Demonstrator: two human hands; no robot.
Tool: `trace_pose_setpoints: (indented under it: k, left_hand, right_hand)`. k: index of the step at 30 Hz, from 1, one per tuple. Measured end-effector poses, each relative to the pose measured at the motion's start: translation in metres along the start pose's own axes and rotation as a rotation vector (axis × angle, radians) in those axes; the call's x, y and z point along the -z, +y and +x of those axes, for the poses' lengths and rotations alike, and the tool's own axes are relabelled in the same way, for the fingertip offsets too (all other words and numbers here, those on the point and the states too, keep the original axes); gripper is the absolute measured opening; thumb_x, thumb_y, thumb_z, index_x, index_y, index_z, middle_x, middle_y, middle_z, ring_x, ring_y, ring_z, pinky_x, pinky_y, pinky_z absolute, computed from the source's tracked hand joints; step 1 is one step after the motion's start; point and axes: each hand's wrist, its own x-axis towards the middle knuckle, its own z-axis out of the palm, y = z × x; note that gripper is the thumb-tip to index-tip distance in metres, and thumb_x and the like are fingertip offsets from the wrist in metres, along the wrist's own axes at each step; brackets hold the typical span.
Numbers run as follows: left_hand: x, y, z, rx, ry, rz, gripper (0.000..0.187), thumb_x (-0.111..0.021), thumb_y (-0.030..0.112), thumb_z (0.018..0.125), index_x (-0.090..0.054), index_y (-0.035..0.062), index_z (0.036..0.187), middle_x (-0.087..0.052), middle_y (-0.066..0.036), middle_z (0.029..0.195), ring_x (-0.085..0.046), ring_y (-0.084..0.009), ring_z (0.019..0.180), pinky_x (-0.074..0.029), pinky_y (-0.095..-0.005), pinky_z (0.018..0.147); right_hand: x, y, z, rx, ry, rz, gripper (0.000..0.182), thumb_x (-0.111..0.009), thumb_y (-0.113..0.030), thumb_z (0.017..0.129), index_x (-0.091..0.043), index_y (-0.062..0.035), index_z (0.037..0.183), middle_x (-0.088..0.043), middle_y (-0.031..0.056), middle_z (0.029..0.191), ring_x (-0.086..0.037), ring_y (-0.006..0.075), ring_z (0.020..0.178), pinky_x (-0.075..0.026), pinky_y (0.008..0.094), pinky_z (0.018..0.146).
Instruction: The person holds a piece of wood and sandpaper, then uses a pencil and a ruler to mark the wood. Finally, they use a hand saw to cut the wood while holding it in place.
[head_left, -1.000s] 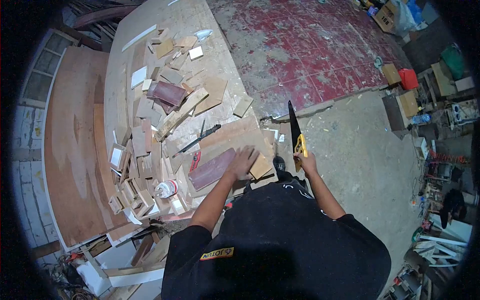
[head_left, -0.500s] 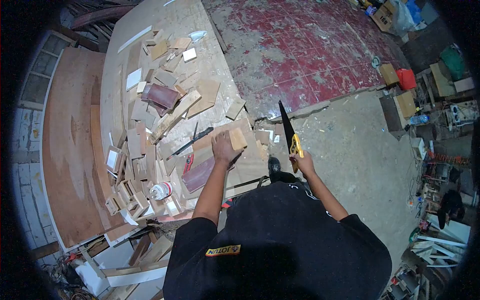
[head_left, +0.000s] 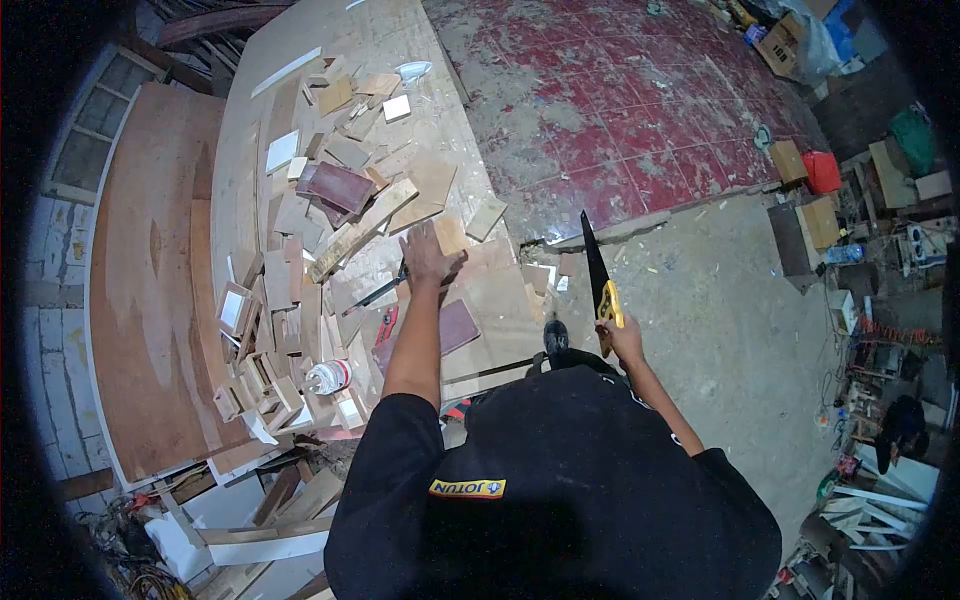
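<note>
My left hand (head_left: 430,262) reaches over the plywood worktop (head_left: 500,345), with its thumb and fingers around the near side of a small wooden block (head_left: 451,236). Part of the block is hidden by the hand. Under the wrist, a slim black tool (head_left: 375,296) is partly covered. A red-handled tool (head_left: 388,322) and a flat maroon piece (head_left: 458,326) lie beside my forearm. Out over the floor, my right hand (head_left: 622,341) is closed round the yellow handle of a handsaw (head_left: 597,272), whose dark blade points away from me.
Many wood offcuts (head_left: 362,228) are scattered over the left of the worktop, along with another maroon piece (head_left: 338,188) and a white bottle (head_left: 328,377). A large brown board (head_left: 150,290) leans at the left. Red tiled flooring (head_left: 620,110) lies ahead; cluttered boxes (head_left: 795,240) line the right.
My left hand has moved forward and left across the worktop, and the wooden block has shifted with it. The handsaw stays in my right hand. The view has shifted slightly.
</note>
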Motion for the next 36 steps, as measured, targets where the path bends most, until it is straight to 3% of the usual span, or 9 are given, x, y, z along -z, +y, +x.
trace_pose_setpoints:
  k: [6, 9, 11, 14, 19, 24, 28, 33, 36]
  left_hand:
    - [0.01, -0.03, 0.015, -0.065, 0.014, -0.051, 0.1, -0.087, 0.046, 0.058, -0.042, 0.0041, 0.138, -0.049, -0.016, 0.134, -0.042, -0.0309, 0.128, -0.027, -0.0452, 0.112]
    - [0.018, -0.029, 0.018, -0.063, -0.075, -0.07, 0.113, -0.084, 0.055, 0.058, -0.033, 0.0031, 0.144, -0.039, -0.02, 0.144, -0.032, -0.0357, 0.137, -0.022, -0.0524, 0.114]
    - [0.022, -0.018, 0.008, 0.051, -0.103, 0.147, 0.128, -0.075, 0.07, 0.061, -0.014, 0.0033, 0.152, -0.02, -0.026, 0.154, -0.012, -0.0428, 0.144, -0.016, -0.0605, 0.113]
    - [-0.015, -0.027, 0.006, 0.101, -0.184, 0.002, 0.134, -0.066, 0.078, 0.063, 0.002, 0.0065, 0.154, -0.003, -0.027, 0.158, 0.005, -0.0457, 0.145, -0.008, -0.0677, 0.111]
    - [-0.006, -0.002, -0.082, -0.305, -0.278, 0.032, 0.133, -0.074, 0.071, 0.058, -0.01, 0.0041, 0.153, -0.01, -0.031, 0.155, -0.009, -0.0487, 0.144, -0.011, -0.0682, 0.11]
    - [-0.006, -0.009, -0.144, -0.227, -0.548, -0.06, 0.135, -0.079, 0.066, 0.054, -0.01, 0.0071, 0.154, -0.013, -0.027, 0.156, -0.009, -0.0454, 0.145, -0.01, -0.0685, 0.11]
    - [-0.018, -0.028, -0.163, -0.189, -0.443, -0.062, 0.13, -0.082, 0.059, 0.056, -0.014, 0.0046, 0.152, -0.022, -0.028, 0.152, -0.016, -0.0459, 0.142, -0.016, -0.0647, 0.112]
    - [-0.017, -0.044, -0.157, -0.247, -0.376, -0.12, 0.107, -0.081, 0.042, 0.068, -0.022, 0.0057, 0.15, -0.04, -0.019, 0.142, -0.036, -0.0353, 0.133, -0.023, -0.0604, 0.111]
    - [-0.013, -0.053, -0.151, -0.28, -0.375, -0.096, 0.107, -0.082, 0.038, 0.067, -0.023, 0.0059, 0.15, -0.039, -0.018, 0.144, -0.035, -0.035, 0.134, -0.023, -0.0603, 0.111]
  right_hand:
    - [-0.008, 0.011, -0.005, -0.018, 0.046, 0.043, 0.01, -0.06, -0.005, 0.086, -0.062, 0.0032, 0.091, -0.066, 0.0078, 0.077, -0.063, 0.0149, 0.067, -0.05, 0.029, 0.062]
    - [-0.012, 0.014, -0.004, -0.009, 0.054, 0.075, 0.015, -0.064, -0.01, 0.084, -0.062, 0.004, 0.09, -0.067, 0.01, 0.076, -0.064, 0.0164, 0.066, -0.051, 0.0305, 0.061]
    - [-0.017, 0.013, -0.006, 0.004, 0.046, 0.083, 0.021, -0.068, -0.014, 0.083, -0.061, 0.0048, 0.089, -0.069, 0.0124, 0.076, -0.066, 0.0179, 0.065, -0.051, 0.0318, 0.061]
    - [-0.026, 0.002, -0.008, -0.023, 0.053, 0.013, 0.012, -0.064, -0.007, 0.085, -0.061, 0.0023, 0.091, -0.065, 0.0072, 0.075, -0.061, 0.0147, 0.064, -0.049, 0.0287, 0.059]
    - [-0.036, -0.007, -0.014, -0.002, 0.096, 0.163, 0.012, -0.066, -0.008, 0.083, -0.059, 0.0014, 0.085, -0.064, 0.0063, 0.071, -0.06, 0.0143, 0.062, -0.048, 0.0289, 0.059]
    - [-0.045, -0.022, -0.02, -0.033, 0.088, 0.2, 0.013, -0.067, -0.009, 0.083, -0.06, 0.0007, 0.087, -0.064, 0.0063, 0.074, -0.062, 0.0155, 0.065, -0.05, 0.0295, 0.062]
    - [-0.059, -0.004, -0.009, -0.043, -0.045, 0.454, 0.015, -0.068, -0.01, 0.085, -0.062, 0.0008, 0.094, -0.066, 0.0079, 0.08, -0.065, 0.0176, 0.071, -0.053, 0.0301, 0.066]
    - [-0.074, 0.007, 0.009, -0.051, -0.065, 0.223, 0.022, -0.067, -0.01, 0.087, -0.059, 0.0017, 0.104, -0.068, 0.0091, 0.089, -0.067, 0.0187, 0.077, -0.054, 0.0305, 0.071]
    - [-0.082, 0.007, 0.015, 0.002, -0.034, 0.211, 0.025, -0.068, -0.01, 0.086, -0.058, 0.0011, 0.106, -0.068, 0.0088, 0.092, -0.067, 0.018, 0.079, -0.054, 0.0301, 0.072]
